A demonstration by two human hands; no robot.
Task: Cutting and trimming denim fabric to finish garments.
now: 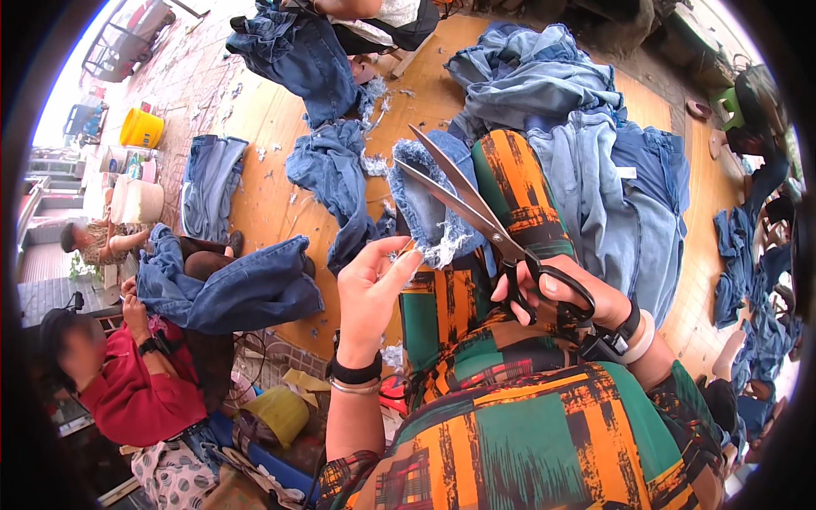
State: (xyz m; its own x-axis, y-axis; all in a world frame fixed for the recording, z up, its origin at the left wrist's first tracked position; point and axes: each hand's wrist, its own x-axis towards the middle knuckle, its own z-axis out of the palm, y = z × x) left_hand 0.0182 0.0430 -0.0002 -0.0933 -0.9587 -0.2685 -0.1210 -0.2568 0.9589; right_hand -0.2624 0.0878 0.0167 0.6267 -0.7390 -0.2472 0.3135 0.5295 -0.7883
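A person's left hand (378, 276) is pinching, between thumb and fingers, the shaggy edge of a blue denim leg (412, 200), which is resting just beside a knee covered in green-and-orange patterned cloth (514, 166). The right hand (557, 285) is grasping a pair of long black-handled scissors (476, 208), fingers looping through the grips, the blades standing apart and stretching across the frayed opening; whether any cloth is lying between them, the view is not making clear. White threads (446, 248) are bunching thickest near the left fingertips, where the work is appearing to call for trimming. A clean result is probably depending on the left hand drawing the fringe taut and away from the weave, so that the blades are biting loose strands only. Worn denim is likely to be folding under a slack grip, and one blade tip, reaching past the rim, is risking a nick in the far layer; short snips would be giving better control. Nearby, pale jeans (586, 187) are lying heaped on a tan ground covering (268, 200).
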